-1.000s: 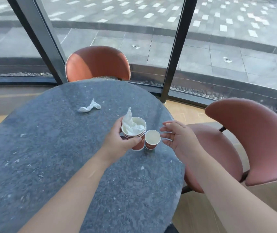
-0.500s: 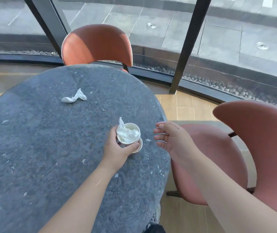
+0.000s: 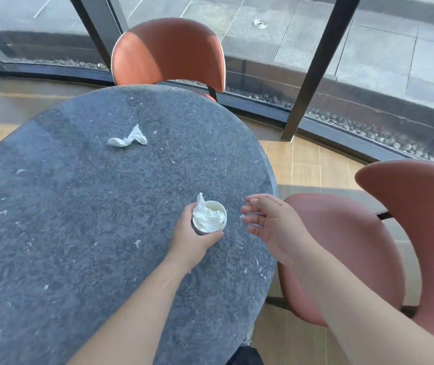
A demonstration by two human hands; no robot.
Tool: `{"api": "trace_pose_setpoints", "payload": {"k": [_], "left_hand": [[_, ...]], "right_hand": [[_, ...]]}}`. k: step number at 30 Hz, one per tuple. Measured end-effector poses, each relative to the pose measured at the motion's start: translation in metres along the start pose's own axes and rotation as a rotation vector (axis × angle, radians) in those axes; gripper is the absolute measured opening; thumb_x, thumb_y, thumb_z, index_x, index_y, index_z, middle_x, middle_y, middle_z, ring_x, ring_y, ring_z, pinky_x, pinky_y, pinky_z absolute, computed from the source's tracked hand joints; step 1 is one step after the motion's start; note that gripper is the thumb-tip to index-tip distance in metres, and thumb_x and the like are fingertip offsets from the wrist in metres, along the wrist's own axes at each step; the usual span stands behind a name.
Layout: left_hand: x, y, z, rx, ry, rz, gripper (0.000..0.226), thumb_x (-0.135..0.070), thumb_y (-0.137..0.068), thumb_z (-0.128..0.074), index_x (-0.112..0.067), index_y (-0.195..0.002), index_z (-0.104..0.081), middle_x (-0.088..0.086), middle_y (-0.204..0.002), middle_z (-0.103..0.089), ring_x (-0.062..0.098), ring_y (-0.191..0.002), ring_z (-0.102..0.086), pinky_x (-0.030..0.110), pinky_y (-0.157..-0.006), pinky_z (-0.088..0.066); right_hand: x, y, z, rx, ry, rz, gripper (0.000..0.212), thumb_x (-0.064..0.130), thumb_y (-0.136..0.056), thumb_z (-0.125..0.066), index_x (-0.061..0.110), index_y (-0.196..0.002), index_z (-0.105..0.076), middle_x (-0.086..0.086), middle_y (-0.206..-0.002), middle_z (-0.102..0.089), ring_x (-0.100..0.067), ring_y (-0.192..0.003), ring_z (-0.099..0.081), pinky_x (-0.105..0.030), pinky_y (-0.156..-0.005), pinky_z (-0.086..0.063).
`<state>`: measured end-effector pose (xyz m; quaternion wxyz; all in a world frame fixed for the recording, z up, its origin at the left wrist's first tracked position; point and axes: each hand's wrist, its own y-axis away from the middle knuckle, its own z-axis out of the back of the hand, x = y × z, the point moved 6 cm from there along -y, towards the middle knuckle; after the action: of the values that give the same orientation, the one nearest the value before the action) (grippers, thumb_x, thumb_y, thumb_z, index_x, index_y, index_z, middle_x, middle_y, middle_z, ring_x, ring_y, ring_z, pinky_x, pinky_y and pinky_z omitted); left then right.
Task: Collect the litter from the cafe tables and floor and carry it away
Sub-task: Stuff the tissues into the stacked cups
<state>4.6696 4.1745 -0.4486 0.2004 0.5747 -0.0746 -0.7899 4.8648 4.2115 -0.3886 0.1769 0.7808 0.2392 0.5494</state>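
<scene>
The left hand [image 3: 193, 237] wraps around a paper cup [image 3: 208, 217] stuffed with a napkin, gathering litter in one load, while the right hand [image 3: 268, 219] hovers beside it, fingers spread and empty, free for the crumpled tissue [image 3: 127, 138] farther across the desk [image 3: 79, 206].

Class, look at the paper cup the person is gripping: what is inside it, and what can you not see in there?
Inside the paper cup, held by the left hand, sits a crumpled white tissue, one corner poking above the rim. The tissue covers the cup's bottom, so anything beneath it is hidden.

Grey stone table [image 3: 79, 206], two pink chairs [image 3: 168, 51], sunlit windows [image 3: 263, 35].
</scene>
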Motion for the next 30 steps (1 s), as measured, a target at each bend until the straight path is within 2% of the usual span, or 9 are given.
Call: {"api": "trace_pose_setpoints", "payload": {"k": [2, 3, 6, 10, 15, 19, 24, 27, 30], "left_hand": [[-0.010, 0.002, 0.012, -0.025, 0.058, 0.001, 0.082, -0.043, -0.052, -0.089, -0.044, -0.123, -0.049, -0.016, -0.114, -0.070, 0.002, -0.102, -0.068, 0.027, -0.090, -0.053], [-0.017, 0.002, 0.020, -0.036, 0.093, -0.011, 0.081, -0.043, -0.051, -0.088, -0.042, -0.123, -0.051, -0.015, -0.114, -0.071, 0.002, -0.102, -0.069, 0.029, -0.091, -0.054], [-0.039, 0.006, 0.046, -0.050, 0.213, -0.065, 0.076, -0.028, -0.060, -0.089, -0.033, -0.127, -0.054, -0.012, -0.114, -0.073, 0.001, -0.102, -0.070, 0.023, -0.084, -0.055], [-0.062, 0.011, 0.085, -0.085, 0.305, -0.145, 0.069, -0.021, -0.067, -0.086, -0.020, -0.129, -0.056, -0.013, -0.112, -0.075, 0.003, -0.104, -0.070, 0.021, -0.084, -0.055], [-0.070, 0.017, 0.143, -0.186, 0.304, -0.200, 0.059, -0.024, -0.066, -0.085, -0.029, -0.119, -0.057, -0.020, -0.106, -0.075, -0.003, -0.099, -0.068, 0.017, -0.082, -0.053], [-0.066, 0.020, 0.193, -0.329, 0.280, -0.204, 0.068, -0.046, -0.055, -0.085, -0.037, -0.114, -0.053, -0.013, -0.113, -0.070, -0.003, -0.098, -0.067, 0.015, -0.082, -0.051], [-0.055, 0.012, 0.241, -0.395, 0.330, -0.196, 0.072, -0.050, -0.050, -0.083, -0.037, -0.114, -0.053, -0.013, -0.112, -0.068, -0.008, -0.092, -0.066, 0.013, -0.078, -0.050], [-0.049, 0.004, 0.266, -0.418, 0.319, -0.193, 0.071, -0.051, -0.051, -0.083, -0.037, -0.114, -0.053, -0.009, -0.116, -0.068, -0.002, -0.097, -0.066, 0.024, -0.087, -0.052], [-0.044, -0.008, 0.285, -0.444, 0.308, -0.183, 0.073, -0.050, -0.052, -0.084, -0.037, -0.116, -0.052, -0.008, -0.118, -0.069, 0.003, -0.102, -0.067, 0.030, -0.092, -0.053]], "right_hand": [[0.004, 0.000, -0.008, 0.009, 0.011, 0.003, 0.011, 0.011, -0.091, -0.058, 0.014, -0.094, -0.068, -0.003, -0.081, -0.069, -0.015, -0.065, -0.063, -0.027, -0.060, -0.049], [0.007, 0.000, -0.013, 0.018, 0.015, 0.006, 0.012, 0.011, -0.091, -0.057, 0.014, -0.094, -0.068, -0.003, -0.081, -0.069, -0.015, -0.065, -0.063, -0.027, -0.060, -0.049], [0.018, 0.002, -0.036, 0.068, 0.021, 0.019, 0.013, 0.009, -0.092, -0.055, 0.013, -0.093, -0.067, -0.002, -0.078, -0.069, -0.014, -0.063, -0.063, -0.024, -0.057, -0.049], [0.028, 0.000, -0.073, 0.116, 0.032, 0.051, 0.014, 0.009, -0.093, -0.054, 0.013, -0.092, -0.066, -0.001, -0.076, -0.068, -0.013, -0.061, -0.063, -0.023, -0.056, -0.049], [0.025, -0.007, -0.125, 0.159, 0.089, 0.053, 0.013, 0.009, -0.093, -0.054, 0.013, -0.092, -0.066, -0.001, -0.075, -0.068, -0.013, -0.061, -0.062, -0.023, -0.055, -0.049], [0.021, -0.018, -0.166, 0.170, 0.204, 0.062, 0.010, 0.010, -0.092, -0.056, 0.014, -0.093, -0.066, 0.000, -0.076, -0.068, -0.013, -0.063, -0.061, -0.023, -0.057, -0.049], [0.021, -0.041, -0.204, 0.135, 0.342, 0.096, 0.005, 0.010, -0.091, -0.059, 0.012, -0.091, -0.064, -0.004, -0.079, -0.065, -0.013, -0.061, -0.059, -0.023, -0.056, -0.047], [0.015, -0.061, -0.222, 0.138, 0.440, 0.110, 0.006, 0.010, -0.090, -0.058, 0.012, -0.090, -0.064, -0.003, -0.080, -0.064, -0.014, -0.062, -0.058, -0.022, -0.055, -0.047], [0.008, -0.089, -0.238, 0.126, 0.559, 0.115, 0.005, 0.012, -0.087, -0.059, 0.015, -0.084, -0.063, -0.003, -0.081, -0.062, -0.016, -0.067, -0.058, -0.027, -0.060, -0.047]]}}
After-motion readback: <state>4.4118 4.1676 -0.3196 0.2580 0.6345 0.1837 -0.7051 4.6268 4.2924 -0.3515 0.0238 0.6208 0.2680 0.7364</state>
